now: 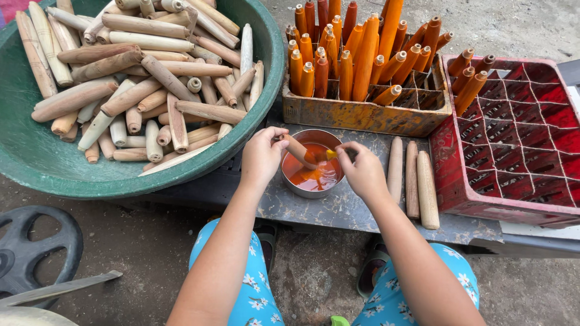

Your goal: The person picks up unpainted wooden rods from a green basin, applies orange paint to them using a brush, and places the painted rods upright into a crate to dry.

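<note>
Fingers of the left hand (pixel 261 158) are clamped on a short tapered bare wooden handle (pixel 298 150), tilted over the round metal bowl of orange stain (pixel 312 164). At 3 o'clock of it, the right hand (pixel 361 171) pinches something small at the bowl's rim. 3 bare handles (pixel 412 178) lie further toward 3 o'clock. Orange-stained handles (pixel 362 54) stand in a crate at 12 o'clock; the green basin (pixel 36 163) sits at 10 o'clock.
</note>
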